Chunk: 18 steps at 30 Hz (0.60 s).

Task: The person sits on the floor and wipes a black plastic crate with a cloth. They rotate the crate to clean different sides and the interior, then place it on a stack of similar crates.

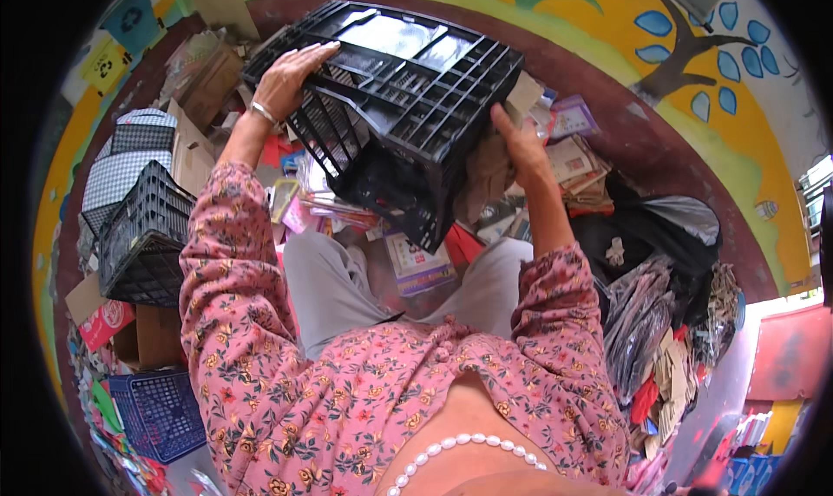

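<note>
A large black plastic crate [425, 118] is tilted up in front of me, its lattice side facing me and an opening on its lower left. My left hand [295, 78] lies along the crate's upper left edge, fingers stretched over it. On the crate's right side, my right hand [524, 144] presses with the thumb up; its other fingers are partly hidden. Both hands hold the crate between them. Below it, a white and purple book [418, 260] lies between my legs, among several papers and booklets [334, 208].
On the left stand a smaller black crate [147, 236], a blue basket [156, 413] and an open cardboard box [158, 335]. Stacked booklets [577, 166] lie to the right, near a black bag [668, 236] and bundled plastic [642, 309]. A painted wall [581, 45] curves behind.
</note>
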{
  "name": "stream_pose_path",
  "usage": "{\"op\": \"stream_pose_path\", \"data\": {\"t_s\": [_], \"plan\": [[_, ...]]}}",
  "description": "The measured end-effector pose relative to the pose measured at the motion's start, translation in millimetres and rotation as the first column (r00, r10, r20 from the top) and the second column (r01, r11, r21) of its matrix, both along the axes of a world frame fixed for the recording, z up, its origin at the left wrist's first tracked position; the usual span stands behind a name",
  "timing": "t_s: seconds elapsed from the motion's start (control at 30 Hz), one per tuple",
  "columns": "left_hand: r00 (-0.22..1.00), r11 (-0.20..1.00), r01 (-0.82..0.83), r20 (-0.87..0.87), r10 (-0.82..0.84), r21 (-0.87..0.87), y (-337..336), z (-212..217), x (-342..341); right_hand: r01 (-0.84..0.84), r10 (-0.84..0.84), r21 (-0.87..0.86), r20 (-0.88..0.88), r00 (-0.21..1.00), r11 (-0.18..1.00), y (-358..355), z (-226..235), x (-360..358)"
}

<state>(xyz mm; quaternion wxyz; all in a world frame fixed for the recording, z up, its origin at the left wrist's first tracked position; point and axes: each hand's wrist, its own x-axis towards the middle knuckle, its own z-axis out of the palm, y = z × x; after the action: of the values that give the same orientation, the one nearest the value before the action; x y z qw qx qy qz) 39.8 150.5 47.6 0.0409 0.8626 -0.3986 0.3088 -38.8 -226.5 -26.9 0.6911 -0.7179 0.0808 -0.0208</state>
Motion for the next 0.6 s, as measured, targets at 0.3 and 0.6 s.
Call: {"op": "stream_pose_path", "data": {"t_s": [0.3,0.6], "plan": [[0.956,0.963,-0.265,-0.14,0.256,-0.044,36,-10,-44,0.036,0.009,-0.116,0.37,0.929,0.993,63,1,-77],[0.83,0.913,-0.375,-0.496,0.256,-0.158,85,-4,-91,-0.028,0.148,-0.266,0.44,0.886,0.963,109,12,-108]]}}
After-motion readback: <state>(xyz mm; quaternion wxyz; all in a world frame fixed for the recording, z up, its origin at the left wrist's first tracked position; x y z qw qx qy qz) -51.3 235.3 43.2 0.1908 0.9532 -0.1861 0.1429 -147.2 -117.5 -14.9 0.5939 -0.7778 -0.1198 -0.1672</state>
